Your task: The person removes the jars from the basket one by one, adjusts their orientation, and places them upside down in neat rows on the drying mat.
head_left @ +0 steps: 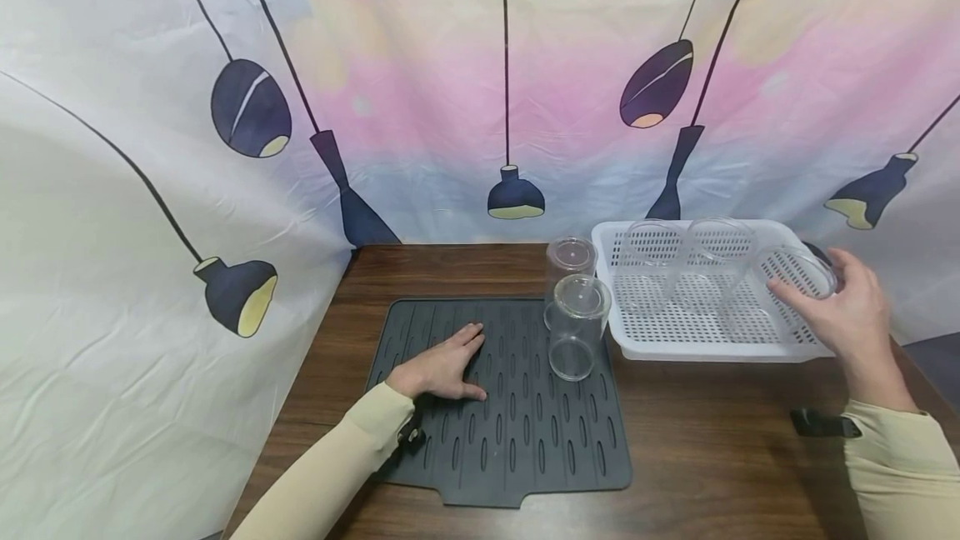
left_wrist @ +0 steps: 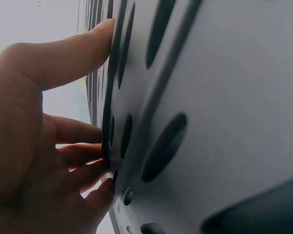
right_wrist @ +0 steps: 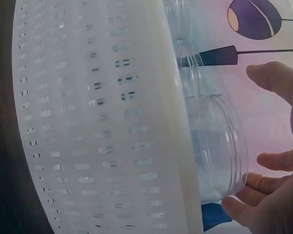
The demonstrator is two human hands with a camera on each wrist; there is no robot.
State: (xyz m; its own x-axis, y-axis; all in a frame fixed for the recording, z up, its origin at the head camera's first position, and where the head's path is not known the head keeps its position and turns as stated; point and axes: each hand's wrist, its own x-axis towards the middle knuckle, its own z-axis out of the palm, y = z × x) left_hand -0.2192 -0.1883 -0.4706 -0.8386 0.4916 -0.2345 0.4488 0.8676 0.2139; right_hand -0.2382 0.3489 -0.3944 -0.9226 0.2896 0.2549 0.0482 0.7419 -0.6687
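Note:
My left hand point(head_left: 442, 365) rests with spread fingers on a dark grey ridged drying mat point(head_left: 525, 440). The left wrist view shows its fingertips against the slotted mat point(left_wrist: 166, 107). Over the right end of a white perforated basket point(head_left: 622, 344), my right hand point(head_left: 851, 307) reaches around the upper end of a clear glass point(head_left: 787, 273). In the right wrist view the lower fingers are at the rim of that glass point(right_wrist: 219, 146), while the thumb stands apart from it. Two more clear glasses stand in the basket, to its left.
Two clear glasses stand one behind the other at the mat's right side, a front one point(head_left: 577, 332) and a rear one point(head_left: 564, 261), close to the basket. All rests on a brown wooden table point(head_left: 697, 440). A lamp-patterned cloth point(head_left: 450, 65) hangs behind.

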